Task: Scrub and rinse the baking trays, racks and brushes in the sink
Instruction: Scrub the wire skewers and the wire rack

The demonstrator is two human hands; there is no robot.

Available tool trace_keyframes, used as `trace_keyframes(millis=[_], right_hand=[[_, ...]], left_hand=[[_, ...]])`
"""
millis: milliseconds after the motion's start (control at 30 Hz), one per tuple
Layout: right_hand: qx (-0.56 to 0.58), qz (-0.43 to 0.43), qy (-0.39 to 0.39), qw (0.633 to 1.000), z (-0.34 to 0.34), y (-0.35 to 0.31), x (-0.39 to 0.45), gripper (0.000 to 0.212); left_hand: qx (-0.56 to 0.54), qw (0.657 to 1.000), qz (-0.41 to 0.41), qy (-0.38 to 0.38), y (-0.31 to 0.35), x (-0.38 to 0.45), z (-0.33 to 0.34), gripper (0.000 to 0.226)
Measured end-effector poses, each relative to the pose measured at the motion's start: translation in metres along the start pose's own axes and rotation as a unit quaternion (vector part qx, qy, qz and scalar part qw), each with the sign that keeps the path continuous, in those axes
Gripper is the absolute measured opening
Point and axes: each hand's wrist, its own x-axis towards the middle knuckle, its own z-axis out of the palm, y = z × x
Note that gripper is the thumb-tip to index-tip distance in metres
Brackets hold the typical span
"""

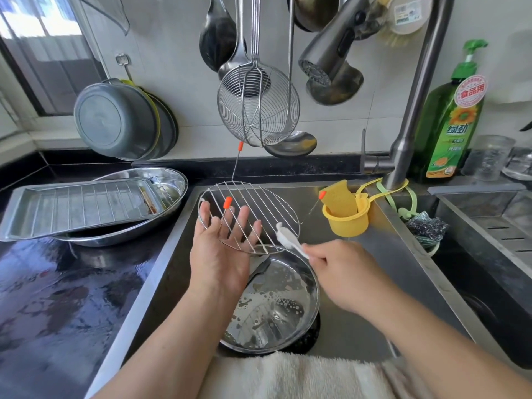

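Over the sink's (359, 326) middle | rack (260, 210) lies flat on left hand's (220, 249) open, straight fingers, wires running far-left to near-right | right hand (342, 273) pinches white brush (289, 240), head touching rack's near-right rim | right is nearer for scrubbing.

Pale tiled wall (184, 90); window (43, 38) left, daylight; black wet countertop (57, 298).

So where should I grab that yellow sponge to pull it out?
Pinch the sponge's top edge, coming straight down from above. It stands upright in the small yellow cup hanging inside the sink, so only its upper half sticks out.
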Motion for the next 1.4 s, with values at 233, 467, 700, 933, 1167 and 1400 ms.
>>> trace_keyframes(millis=[233, 467, 700, 933, 1167, 1400], right_hand=[[0.05, -0.034, -0.003, 0.998, -0.002, 0.004, 0.003, 0.036], [0.053, -0.078, 0.013, 0.995, -0.001, 0.002, 0.0, 0.035], [0.086, -0.095, -0.012, 0.992, 0.0, 0.004, -0.001, 0.033], [0.07, -0.093, 0.014, 0.993, -0.006, 0.008, 0.003, 0.033], [0.044, -0.124, 0.017, 0.991, -0.029, -0.002, -0.007, 0.031], [0.068, -0.039, 0.017, 0.997, -0.058, 0.045, 0.012, 0.031]], left_hand=[[-0.045, 0.999, 0.005, -0.002, 0.009, 0.004, -0.003, 0.033], [-0.082, 0.996, 0.011, 0.026, 0.015, 0.007, -0.006, 0.034], [-0.055, 0.998, 0.004, 0.014, 0.011, 0.006, -0.002, 0.04], [0.033, 0.999, -0.018, 0.003, 0.004, 0.0, 0.003, 0.028], [0.164, 0.983, -0.066, 0.054, 0.007, -0.001, -0.002, 0.025], [0.307, 0.939, -0.154, -0.003, 0.011, -0.013, 0.01, 0.027]])
